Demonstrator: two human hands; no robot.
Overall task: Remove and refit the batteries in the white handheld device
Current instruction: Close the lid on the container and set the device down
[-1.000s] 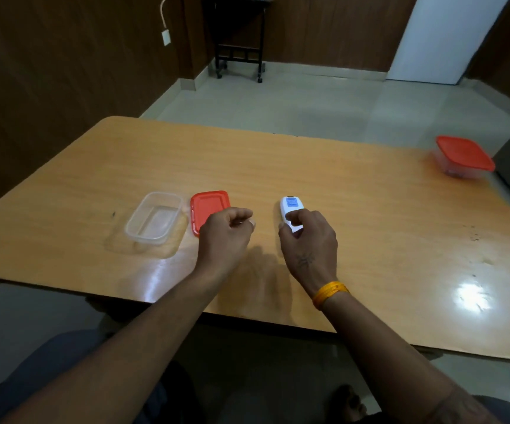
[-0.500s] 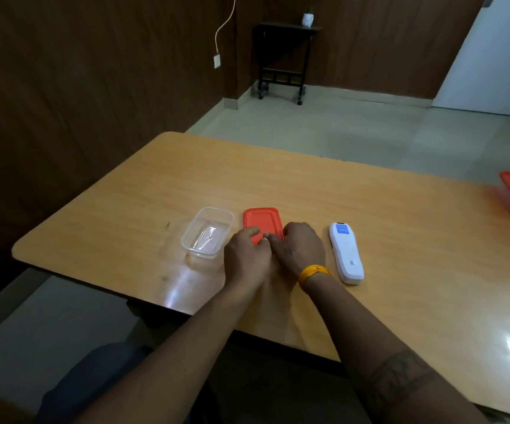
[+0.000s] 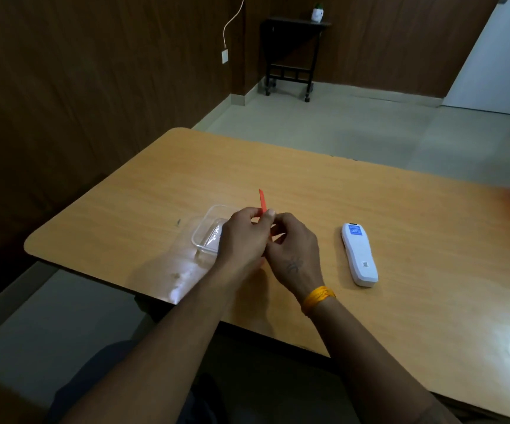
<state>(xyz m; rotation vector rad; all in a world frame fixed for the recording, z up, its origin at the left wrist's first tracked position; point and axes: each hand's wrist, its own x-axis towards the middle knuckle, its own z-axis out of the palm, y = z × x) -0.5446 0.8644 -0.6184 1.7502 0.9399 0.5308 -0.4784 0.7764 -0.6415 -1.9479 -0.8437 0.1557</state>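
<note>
Most of the thin red plastic lid (image 3: 262,201) is hidden behind both hands, edge-on and lifted off the wooden table (image 3: 400,240). It is gripped by the left hand (image 3: 243,240) and right hand (image 3: 293,250), held close together. The white handheld device (image 3: 359,258) lies untouched just right of them.

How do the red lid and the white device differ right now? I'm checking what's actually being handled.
The red lid is held up on edge between the left hand and right hand; the white device lies flat on the table, untouched. The lid is plain red and thin; the device is thicker, white, with a blue label. The lid hangs beside the clear container; the device lies apart, to the right of the hands.
</note>
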